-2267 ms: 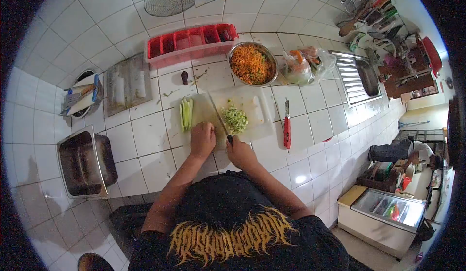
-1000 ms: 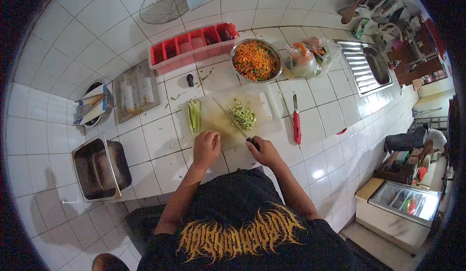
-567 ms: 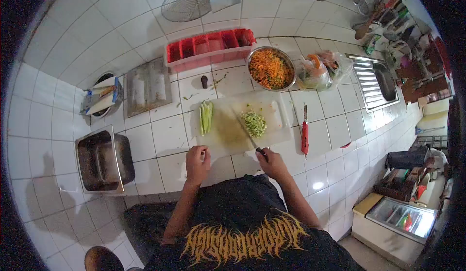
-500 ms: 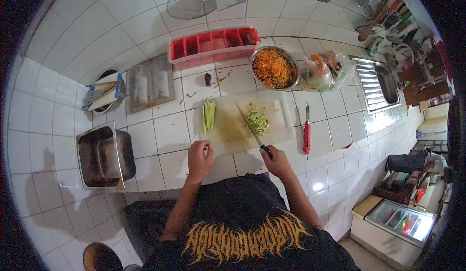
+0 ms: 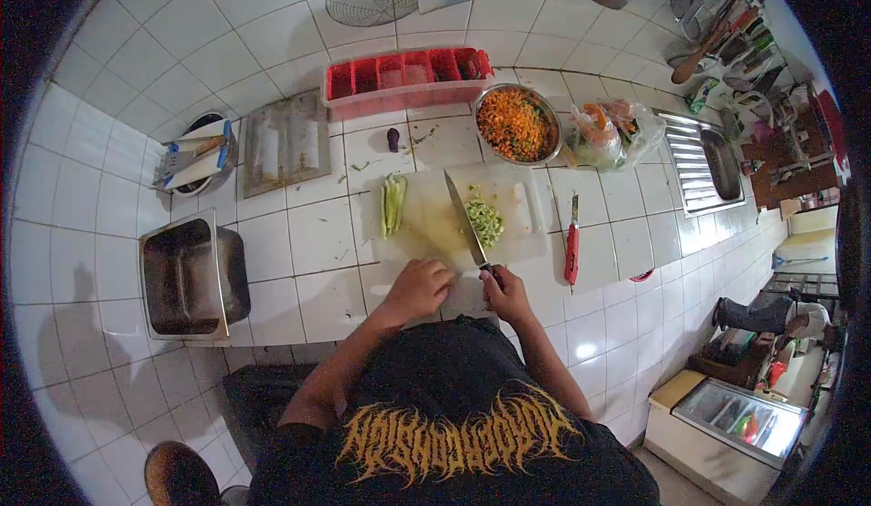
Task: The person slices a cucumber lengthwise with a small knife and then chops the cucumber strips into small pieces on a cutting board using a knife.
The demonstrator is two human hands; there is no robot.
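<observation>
My right hand point(image 5: 505, 292) is wrapped round the black handle of a kitchen knife point(image 5: 464, 216). Its blade points away from me over the translucent cutting board point(image 5: 417, 245), along the left side of a pile of chopped green vegetable point(image 5: 485, 223). Several long pale-green vegetable sticks point(image 5: 393, 205) lie together at the board's left end. At the board's near edge is my left hand point(image 5: 420, 290), fingers curled in, with nothing visible in them. To the right of the board lies a red-handled knife point(image 5: 572, 248).
Behind the board stand a metal bowl of diced orange and green vegetables point(image 5: 517, 125), plastic bags point(image 5: 610, 139) and a red compartment box point(image 5: 408, 84). A dark purple vegetable end point(image 5: 393, 140) lies on the tiles. Sinks point(image 5: 218, 275) flank the counter; someone in dark trousers point(image 5: 753, 316) is far right.
My left hand has moved right and inward, from the board's left corner to its near edge, close to the right hand. The knife has turned slightly more upright. A person has come into view far right.
</observation>
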